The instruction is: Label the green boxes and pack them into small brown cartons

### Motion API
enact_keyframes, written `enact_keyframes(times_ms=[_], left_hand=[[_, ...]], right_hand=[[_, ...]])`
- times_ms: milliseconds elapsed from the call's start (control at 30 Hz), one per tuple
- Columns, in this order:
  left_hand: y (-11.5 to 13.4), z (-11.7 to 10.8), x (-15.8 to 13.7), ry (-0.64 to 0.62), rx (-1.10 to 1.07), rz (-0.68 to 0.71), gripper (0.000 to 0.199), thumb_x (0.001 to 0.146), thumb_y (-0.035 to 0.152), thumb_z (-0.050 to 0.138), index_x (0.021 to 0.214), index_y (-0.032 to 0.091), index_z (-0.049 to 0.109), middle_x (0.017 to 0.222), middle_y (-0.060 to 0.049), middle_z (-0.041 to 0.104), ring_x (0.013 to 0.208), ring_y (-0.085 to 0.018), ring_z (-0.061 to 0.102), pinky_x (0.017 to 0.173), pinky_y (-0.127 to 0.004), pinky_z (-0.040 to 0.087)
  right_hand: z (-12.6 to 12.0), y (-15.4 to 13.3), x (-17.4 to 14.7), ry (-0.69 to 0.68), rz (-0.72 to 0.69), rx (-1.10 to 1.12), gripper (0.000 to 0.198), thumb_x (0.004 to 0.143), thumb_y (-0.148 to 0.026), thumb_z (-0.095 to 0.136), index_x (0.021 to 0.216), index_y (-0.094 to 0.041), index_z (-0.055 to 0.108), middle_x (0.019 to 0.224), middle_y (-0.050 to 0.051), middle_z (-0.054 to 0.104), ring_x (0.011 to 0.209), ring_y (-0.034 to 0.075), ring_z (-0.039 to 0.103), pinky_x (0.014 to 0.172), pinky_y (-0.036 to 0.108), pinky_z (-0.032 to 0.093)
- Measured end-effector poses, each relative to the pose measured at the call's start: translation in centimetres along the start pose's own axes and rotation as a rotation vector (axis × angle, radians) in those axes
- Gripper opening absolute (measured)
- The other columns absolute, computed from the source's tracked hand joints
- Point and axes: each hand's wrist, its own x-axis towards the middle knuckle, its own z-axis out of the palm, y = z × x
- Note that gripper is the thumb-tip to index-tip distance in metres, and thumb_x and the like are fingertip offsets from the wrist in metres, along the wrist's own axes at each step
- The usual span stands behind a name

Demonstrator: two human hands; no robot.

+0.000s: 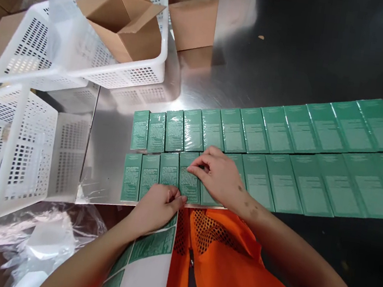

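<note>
My left hand [158,209] is closed in a pinch at the table's front edge, on a white-backed sheet of green labels [153,243]. The sheet hangs down over my lap. My right hand [221,174] is also pinched, its fingertips touching the upper face of a green box [189,186] in the front row. Whatever lies between those fingertips, if anything, is too small to make out. Behind stands a second row of similar green boxes [254,129], glossy as if wrapped in film. My right hand and wrist hide parts of several front-row boxes.
A white perforated basket [133,74] at the upper left holds an open cardboard box [135,36]. Another cardboard box [194,25] stands beside it on the shiny metal table [277,65]. More white basketwork [29,144] is at the left, above crumpled clear plastic [53,238].
</note>
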Motion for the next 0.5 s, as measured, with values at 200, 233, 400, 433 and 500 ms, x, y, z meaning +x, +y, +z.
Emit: enact_keyframes(times_ms=[200,233,400,433,500], left_hand=[[0.5,-0.3,0.5,-0.027,0.063,-0.027,0.033,0.086,0.038,0.048,0.057,0.022,0.046,0.052,0.005,0.040,0.052,-0.013,0.036,0.054,-0.029,0.025],[0.6,-0.3,0.6,-0.020,0.078,-0.033,0.033,0.086,0.038,0.048,0.057,0.022,0.046,0.052,0.005,0.040,0.052,-0.013,0.036,0.054,-0.029,0.025],[1.3,-0.4,0.7,0.033,0.191,-0.008,0.039,0.085,0.034,0.050,0.050,0.022,0.038,0.047,0.005,0.036,0.050,-0.012,0.031,0.054,-0.031,0.022],[1.3,-0.5,0.6,0.025,0.212,-0.002,0.041,0.085,0.034,0.050,0.049,0.022,0.036,0.046,0.005,0.033,0.049,-0.013,0.029,0.054,-0.031,0.021],[1.4,-0.6,0.5,-0.010,0.232,0.006,0.044,0.086,0.035,0.048,0.047,0.023,0.034,0.045,0.005,0.030,0.048,-0.013,0.026,0.054,-0.032,0.020]], right_hand=[[0.5,0.4,-0.2,0.024,-0.039,-0.051,0.011,0.086,-0.028,0.073,0.079,-0.020,0.072,0.088,0.000,0.059,0.073,0.012,0.058,0.067,0.027,0.041],[0.6,0.5,-0.3,0.029,-0.051,-0.067,0.010,0.087,-0.028,0.073,0.080,-0.020,0.072,0.089,0.000,0.059,0.073,0.013,0.058,0.067,0.027,0.041],[1.0,0.8,-0.6,0.067,-0.086,-0.146,0.010,0.087,-0.031,0.072,0.091,-0.021,0.073,0.096,0.003,0.058,0.071,0.014,0.059,0.066,0.029,0.044],[0.9,0.7,-0.6,0.078,-0.074,-0.150,0.020,0.086,-0.032,0.073,0.103,-0.023,0.071,0.101,0.003,0.057,0.069,0.014,0.059,0.065,0.030,0.045],[0.7,0.4,-0.5,0.103,-0.032,-0.154,0.056,0.081,-0.033,0.078,0.132,-0.027,0.056,0.112,0.006,0.055,0.068,0.015,0.059,0.064,0.031,0.047]])
